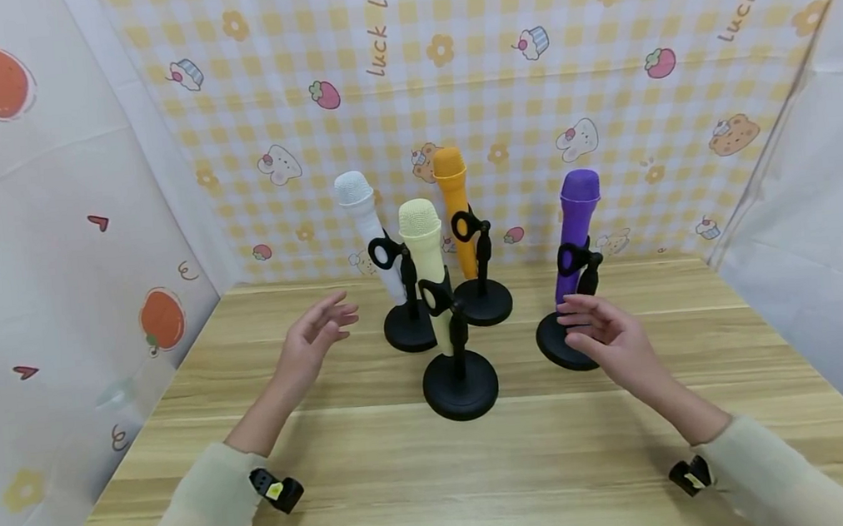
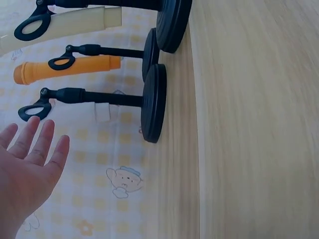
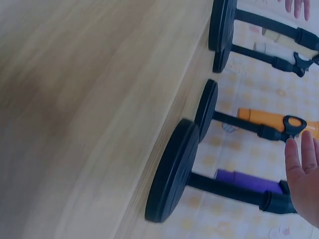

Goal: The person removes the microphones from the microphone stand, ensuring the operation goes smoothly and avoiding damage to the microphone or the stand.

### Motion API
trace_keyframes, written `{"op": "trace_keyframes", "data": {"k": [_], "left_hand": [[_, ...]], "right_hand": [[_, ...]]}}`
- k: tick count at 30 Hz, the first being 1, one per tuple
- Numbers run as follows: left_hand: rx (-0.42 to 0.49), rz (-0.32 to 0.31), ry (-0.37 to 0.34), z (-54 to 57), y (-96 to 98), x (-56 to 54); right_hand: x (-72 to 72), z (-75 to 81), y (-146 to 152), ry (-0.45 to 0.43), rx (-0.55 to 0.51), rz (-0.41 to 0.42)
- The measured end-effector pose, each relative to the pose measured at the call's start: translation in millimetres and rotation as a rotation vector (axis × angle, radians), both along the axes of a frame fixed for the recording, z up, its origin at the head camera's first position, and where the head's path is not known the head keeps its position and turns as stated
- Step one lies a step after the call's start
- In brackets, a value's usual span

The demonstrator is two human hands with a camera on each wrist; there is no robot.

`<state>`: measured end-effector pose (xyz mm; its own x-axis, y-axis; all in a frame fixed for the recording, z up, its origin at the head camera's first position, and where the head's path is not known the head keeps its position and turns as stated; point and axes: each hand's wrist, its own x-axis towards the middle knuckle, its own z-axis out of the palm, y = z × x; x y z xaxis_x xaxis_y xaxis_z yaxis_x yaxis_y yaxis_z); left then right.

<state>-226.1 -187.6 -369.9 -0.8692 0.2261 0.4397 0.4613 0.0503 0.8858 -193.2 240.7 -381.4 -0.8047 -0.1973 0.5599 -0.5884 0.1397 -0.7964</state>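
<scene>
Four microphones in black stands would be several: a white microphone (image 1: 361,201), a pale yellow microphone (image 1: 423,238), an orange microphone (image 1: 452,185) and a purple microphone (image 1: 578,207) lean in their clips. My left hand (image 1: 315,335) hovers left of the white one, fingers loosely bent and holding nothing. In the left wrist view its fingers spread near the white microphone's stand clip (image 2: 36,110). My right hand (image 1: 612,338) is beside the purple microphone, its fingertips overlapping the lower stand in the head view. Nothing lies in its palm.
The round black base (image 1: 462,401) of the pale yellow microphone's stand is nearest me on the wooden table (image 1: 456,485). A checked cloth (image 1: 499,114) hangs behind the table, with white cloth walls at both sides. Each sleeve carries a small black wrist camera (image 1: 279,488).
</scene>
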Motion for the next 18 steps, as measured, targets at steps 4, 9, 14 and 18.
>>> {"op": "trace_keyframes", "data": {"k": [4, 9, 14, 18], "left_hand": [[0.029, -0.015, -0.008, 1.6, 6.0, -0.3], [0.044, -0.032, -0.015, 6.1, 14.2, -1.1], [0.060, -0.051, -0.022, 10.5, 21.3, -2.1], [0.067, -0.068, -0.021, 13.2, 26.4, -3.6]], "right_hand": [[-2.4, -0.6, -10, 0.005, -0.019, 0.034], [-4.9, -0.1, -22, 0.001, -0.027, 0.056], [-7.3, 0.9, -33, -0.009, -0.037, 0.078], [-7.8, 2.8, -40, -0.022, -0.037, 0.096]]}}
